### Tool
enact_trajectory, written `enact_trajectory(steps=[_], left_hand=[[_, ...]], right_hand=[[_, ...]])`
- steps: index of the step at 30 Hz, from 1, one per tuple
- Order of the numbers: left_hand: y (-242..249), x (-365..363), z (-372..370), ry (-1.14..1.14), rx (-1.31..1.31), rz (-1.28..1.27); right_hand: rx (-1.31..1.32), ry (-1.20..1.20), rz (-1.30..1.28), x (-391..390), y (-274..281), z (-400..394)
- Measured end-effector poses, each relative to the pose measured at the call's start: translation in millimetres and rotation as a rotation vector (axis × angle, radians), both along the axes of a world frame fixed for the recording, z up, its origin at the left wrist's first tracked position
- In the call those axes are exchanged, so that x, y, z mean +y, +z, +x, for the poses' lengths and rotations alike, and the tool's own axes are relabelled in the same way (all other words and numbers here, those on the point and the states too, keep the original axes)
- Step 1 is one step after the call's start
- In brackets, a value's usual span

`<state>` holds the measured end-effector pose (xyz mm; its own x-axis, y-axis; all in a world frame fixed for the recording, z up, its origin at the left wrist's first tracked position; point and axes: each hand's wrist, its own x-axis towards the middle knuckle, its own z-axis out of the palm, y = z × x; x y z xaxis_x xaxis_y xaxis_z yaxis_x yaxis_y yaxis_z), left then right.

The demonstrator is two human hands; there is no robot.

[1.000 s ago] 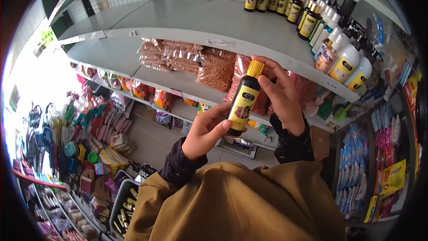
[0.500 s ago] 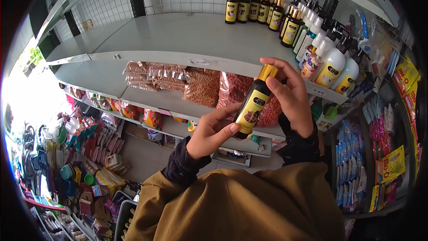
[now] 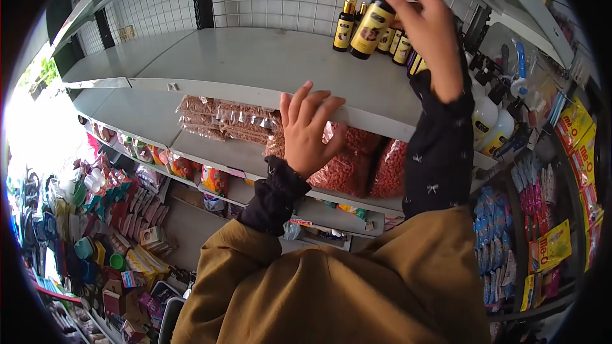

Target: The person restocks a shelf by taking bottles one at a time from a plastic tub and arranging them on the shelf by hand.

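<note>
A dark bottle (image 3: 371, 28) with a yellow label and gold cap is gripped near its cap by my right hand (image 3: 426, 22). It tilts a little, above the upper grey shelf (image 3: 255, 57) and in front of similar bottles. One of those standing bottles (image 3: 343, 27) shows just left of it; my right hand and sleeve hide part of the row. My left hand (image 3: 310, 124) has its fingers spread and holds nothing. It is at the front edge of the upper shelf, in front of bags of brown pellets (image 3: 239, 118).
Bags of reddish pellets (image 3: 347, 162) lie on the shelf below. White pump bottles (image 3: 486, 114) stand at the right end, partly behind my right sleeve. Yellow packets (image 3: 551, 247) hang at right. A wire grid (image 3: 274, 0) backs the upper shelf. Mixed goods crowd the lower left.
My right hand has carried the bottle up and forward over the upper shelf. My left hand has let go of it and moved up to the shelf's front edge.
</note>
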<state>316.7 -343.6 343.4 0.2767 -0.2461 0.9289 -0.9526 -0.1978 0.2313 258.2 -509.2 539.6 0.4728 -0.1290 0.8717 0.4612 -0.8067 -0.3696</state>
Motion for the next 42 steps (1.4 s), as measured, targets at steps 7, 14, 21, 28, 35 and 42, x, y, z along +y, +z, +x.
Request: enact_trajectory(steps=[7, 14, 21, 28, 35, 42], left_hand=[[-9.0, -2.5, 7.3, 0.098, -0.066, 0.012], [-12.4, -3.7, 9.3, 0.069, -0.033, 0.041], [-8.5, 2.0, 5.9, 0.043, 0.004, 0.075], [0.8, 10.9, 0.6, 0.002, 0.035, 0.11], [4.0, 15.3, -1.8, -0.037, 0.073, 0.139], [4.1, 18.3, 1.8, -0.102, 0.068, 0.138]], right_hand=[[0.297, -0.2, -0.013, -55.2, 4.3, 96.6], [0.183, -0.175, -0.034, -61.8, 4.0, 106.6], [0.221, -0.24, -0.049, -58.7, 2.6, 95.5], [-0.104, -0.287, -0.083, -64.0, 10.8, 86.6], [-0.069, -0.475, -0.112, -79.2, 5.9, 80.2], [-0.053, -0.506, -0.126, -103.5, -4.3, 89.0]])
